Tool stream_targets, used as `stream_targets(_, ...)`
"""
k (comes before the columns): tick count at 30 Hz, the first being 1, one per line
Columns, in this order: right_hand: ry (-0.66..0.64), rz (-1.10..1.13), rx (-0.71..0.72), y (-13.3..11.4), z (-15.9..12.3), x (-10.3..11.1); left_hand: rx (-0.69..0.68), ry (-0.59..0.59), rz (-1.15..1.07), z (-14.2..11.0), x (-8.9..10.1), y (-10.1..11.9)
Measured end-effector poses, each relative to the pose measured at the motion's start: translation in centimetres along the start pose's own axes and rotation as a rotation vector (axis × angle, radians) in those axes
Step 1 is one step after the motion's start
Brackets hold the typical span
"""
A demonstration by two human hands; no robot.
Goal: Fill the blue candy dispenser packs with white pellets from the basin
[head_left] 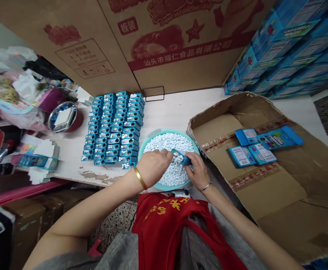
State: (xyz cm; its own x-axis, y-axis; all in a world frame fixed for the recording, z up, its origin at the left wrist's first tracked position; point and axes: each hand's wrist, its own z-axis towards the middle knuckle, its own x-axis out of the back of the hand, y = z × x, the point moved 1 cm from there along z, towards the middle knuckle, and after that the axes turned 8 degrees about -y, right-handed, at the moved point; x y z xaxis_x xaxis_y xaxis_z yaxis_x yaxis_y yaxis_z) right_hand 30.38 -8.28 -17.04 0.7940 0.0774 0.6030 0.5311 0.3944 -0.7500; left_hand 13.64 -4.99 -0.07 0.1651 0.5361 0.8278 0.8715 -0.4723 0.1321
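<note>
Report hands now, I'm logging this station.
Right hand grips small blue rectangular tin, left hand at its end. Both over round teal plastic basin of white oval candies. Rows of blue tins alongside.

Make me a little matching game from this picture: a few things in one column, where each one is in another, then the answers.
Things:
1. Gold bangle
2. Thin bracelet
3. Small white sweets
4. Blue packs

Places:
A. In a round teal basin
B. On the right wrist
C. In rows on a white table
D. On the left wrist

Pairs: 1-D, 2-B, 3-A, 4-C
</note>
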Motion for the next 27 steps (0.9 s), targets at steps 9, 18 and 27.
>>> stream_targets(9,0.064,0.138,-0.122,0.6,-1.2,0.9,0.215,0.034,-0.089,-1.1,-5.5,-4.9)
stream_targets(18,0.112,0.155,-0.225,0.7,-1.4,1.6,0.269,0.003,-0.374,7.2,-18.3,-4.8)
stream_targets(27,0.18,0.269,-0.371,0.9,-0.9,1.0,0.074,0.185,-0.671,4.9,-16.0,-7.7)
